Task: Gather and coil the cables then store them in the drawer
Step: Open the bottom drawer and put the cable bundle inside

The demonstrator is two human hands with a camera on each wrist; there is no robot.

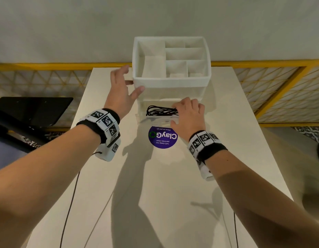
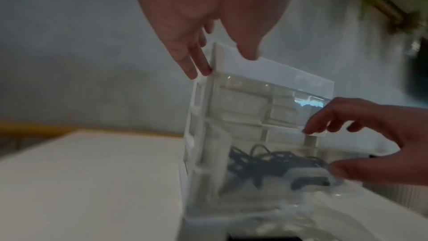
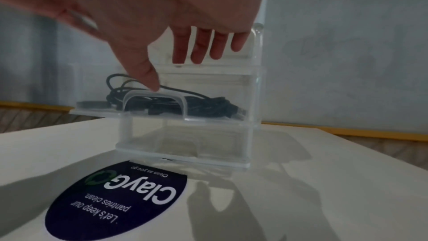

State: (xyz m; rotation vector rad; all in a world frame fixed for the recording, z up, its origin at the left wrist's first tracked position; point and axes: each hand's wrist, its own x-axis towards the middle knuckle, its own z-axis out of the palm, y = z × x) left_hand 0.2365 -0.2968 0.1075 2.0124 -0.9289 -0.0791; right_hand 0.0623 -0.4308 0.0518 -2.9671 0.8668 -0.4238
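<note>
A bundle of black cables [image 1: 161, 111] [image 2: 261, 160] [image 3: 185, 102] lies in a clear drawer [image 1: 155, 119] [image 3: 97, 113] pulled out of a white organizer [image 1: 171, 82] [image 2: 277, 72]. The organizer has open compartments on top. My left hand [image 1: 127, 83] [image 2: 222, 61] braces its front left corner, fingers straight along the side and thumb on the front. My right hand [image 1: 180, 113] [image 3: 178, 72] [image 2: 324, 150] hovers over the drawer with fingers hanging loose. Its thumb touches the top of the drawer's handle [image 3: 155, 98]. It holds nothing.
The organizer stands at the far end of a white table [image 1: 155, 194]. A purple round sticker [image 1: 163, 136] [image 3: 115, 199] lies just in front of the drawer. A yellow railing [image 1: 48, 66] runs behind the table, and a black stand [image 1: 33, 111] sits to the left.
</note>
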